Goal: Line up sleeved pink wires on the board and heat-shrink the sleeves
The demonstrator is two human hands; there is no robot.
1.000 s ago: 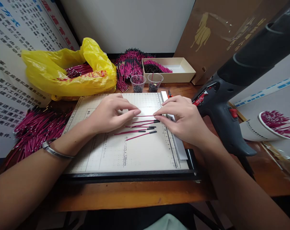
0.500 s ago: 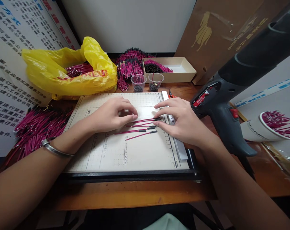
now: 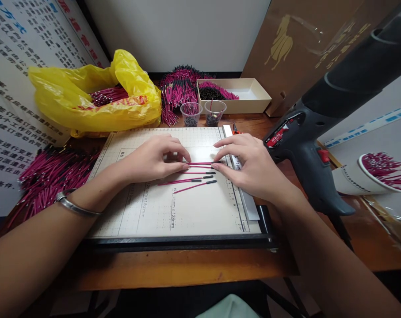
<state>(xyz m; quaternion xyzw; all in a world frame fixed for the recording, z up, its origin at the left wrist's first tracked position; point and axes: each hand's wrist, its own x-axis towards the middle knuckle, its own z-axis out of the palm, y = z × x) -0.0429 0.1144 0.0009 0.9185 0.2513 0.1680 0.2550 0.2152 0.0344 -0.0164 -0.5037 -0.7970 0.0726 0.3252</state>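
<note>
Several short magenta wires with black sleeved ends (image 3: pixel 200 168) lie side by side on a white gridded cutting board (image 3: pixel 154 212). My left hand (image 3: pixel 152 157) rests on the board with its fingers curled, fingertips pressing the left ends of the upper wires. My right hand (image 3: pixel 251 163) lies opposite, fingers bent, its fingertips pinching at the black right ends by the board's metal ruler (image 3: pixel 243 185). Two more wires (image 3: pixel 190 184) lie loose just below, untouched. A metal bracelet (image 3: pixel 72 205) circles my left wrist.
A yellow bag (image 3: pixel 94 95) of wires sits back left, a loose wire pile (image 3: pixel 51 176) left, more wires (image 3: pixel 178 88), two clear cups (image 3: pixel 202 114) and a cardboard tray (image 3: pixel 240 97) behind. A heat gun (image 3: pixel 319 132) stands right, beside a paper cup (image 3: pixel 372 174) of wires.
Both hands have drawn closer together over the upper wires, gathering them into a tighter, more parallel row. The two lower wires have not moved.
</note>
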